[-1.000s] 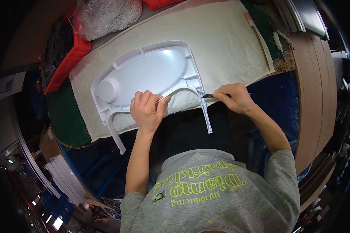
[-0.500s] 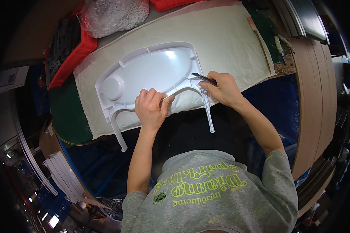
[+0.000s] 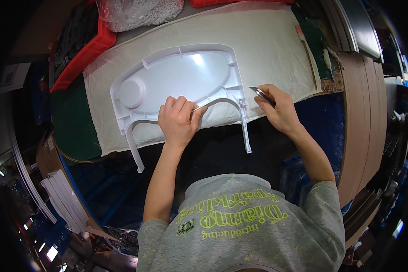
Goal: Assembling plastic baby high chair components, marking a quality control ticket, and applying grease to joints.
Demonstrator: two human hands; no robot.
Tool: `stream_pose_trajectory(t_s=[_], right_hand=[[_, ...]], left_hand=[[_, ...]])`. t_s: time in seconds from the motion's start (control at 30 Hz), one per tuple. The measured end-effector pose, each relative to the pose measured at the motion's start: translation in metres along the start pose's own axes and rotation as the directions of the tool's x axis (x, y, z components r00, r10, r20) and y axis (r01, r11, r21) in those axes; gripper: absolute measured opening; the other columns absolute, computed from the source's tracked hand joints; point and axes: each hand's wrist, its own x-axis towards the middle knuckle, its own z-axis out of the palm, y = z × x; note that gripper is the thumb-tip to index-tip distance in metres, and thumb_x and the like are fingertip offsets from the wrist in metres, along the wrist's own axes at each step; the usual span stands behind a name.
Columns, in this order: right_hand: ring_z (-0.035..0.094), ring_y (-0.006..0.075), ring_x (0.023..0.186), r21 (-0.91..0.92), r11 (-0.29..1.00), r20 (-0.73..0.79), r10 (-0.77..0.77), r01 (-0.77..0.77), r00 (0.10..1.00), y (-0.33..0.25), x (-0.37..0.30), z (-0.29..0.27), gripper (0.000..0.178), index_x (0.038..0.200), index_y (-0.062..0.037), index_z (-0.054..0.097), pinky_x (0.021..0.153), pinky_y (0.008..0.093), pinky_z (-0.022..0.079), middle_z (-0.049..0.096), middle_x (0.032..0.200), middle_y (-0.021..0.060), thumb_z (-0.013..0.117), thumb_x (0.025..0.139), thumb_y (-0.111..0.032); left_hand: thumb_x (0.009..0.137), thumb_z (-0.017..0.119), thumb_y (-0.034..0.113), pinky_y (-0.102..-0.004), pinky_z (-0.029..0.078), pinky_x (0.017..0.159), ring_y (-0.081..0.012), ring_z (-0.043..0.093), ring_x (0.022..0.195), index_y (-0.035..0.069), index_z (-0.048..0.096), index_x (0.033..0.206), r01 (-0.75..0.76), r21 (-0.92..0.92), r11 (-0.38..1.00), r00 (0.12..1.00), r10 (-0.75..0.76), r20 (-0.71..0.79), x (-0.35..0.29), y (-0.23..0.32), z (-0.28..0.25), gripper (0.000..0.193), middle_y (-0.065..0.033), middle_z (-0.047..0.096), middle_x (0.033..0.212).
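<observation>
A white moulded plastic tray lies on a cream cloth, showing its ribbed rim, a round cup-shaped bump at the left and two narrow arms that reach past the table's near edge. My left hand grips the tray's near curved edge, fingers on top and thumb pressed beside them. Just right of the tray, my right hand is closed round a dark-handled utility knife. Its blade points up and left, apart from the plastic.
The cream cloth covers the green table. At the far left stands a red crate of dark grey parts, beside a clear bag of small white pieces. A thin stick lies along the right. Brown boards stand beyond.
My right hand and the knife have moved right, off the tray's right corner. My left hand keeps its grip on the near edge. The whole view has shifted slightly.
</observation>
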Motion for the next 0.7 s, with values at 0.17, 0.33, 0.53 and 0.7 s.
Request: stream_pose_trajectory(t_s=[0.17,0.33,0.53,0.7], right_hand=[[0.060,0.0313,0.063,-0.153,0.986,0.145,-0.043,0.065,0.989,-0.018,0.023,0.013,0.019,0.087,0.0007,0.056,0.058,0.0373,0.046,0.061,0.070,0.0157,0.058,0.072,-0.010],[0.057,0.0318,0.056,-0.494,0.858,0.214,-0.038,0.142,0.976,-0.019,0.029,0.029,0.019,0.084,-0.0003,0.053,0.056,0.0406,0.044,0.058,0.062,0.0140,0.055,0.068,-0.010],[0.059,0.0318,0.053,-0.365,0.929,0.035,-0.061,0.069,0.998,-0.020,0.029,0.015,0.011,0.075,0.0002,0.056,0.052,0.0398,0.044,0.058,0.058,0.0140,0.053,0.069,-0.009],[0.047,0.0087,0.056,0.322,0.886,0.000,0.352,-0.333,0.936,0.010,-0.001,-0.036,0.016,0.091,0.0006,0.060,0.052,0.0258,0.038,0.051,0.061,0.0034,0.053,0.078,-0.007]], left_hand=[[0.065,0.072,0.025,-0.0324,0.035,0.054,-0.0206,0.046,0.061,0.010,0.057,0.061,-0.002,-0.003,1.000,1.000,0.002,-0.012,0.000,0.000,0.001,0.022,-0.0010,0.049,0.063],[0.065,0.072,0.026,-0.0325,0.035,0.053,-0.0207,0.046,0.062,0.010,0.056,0.061,0.006,0.008,1.000,1.000,-0.006,-0.003,0.000,0.002,0.001,0.023,-0.0012,0.048,0.063],[0.064,0.071,0.028,-0.0321,0.031,0.053,-0.0191,0.045,0.063,0.011,0.055,0.059,0.009,-0.008,1.000,0.999,-0.009,-0.049,-0.002,-0.002,0.005,0.023,0.0008,0.047,0.062],[0.064,0.071,0.029,-0.0314,0.031,0.052,-0.0185,0.045,0.063,0.012,0.055,0.059,0.002,-0.012,1.000,0.999,-0.002,-0.040,-0.002,-0.001,0.006,0.024,0.0016,0.047,0.062]])
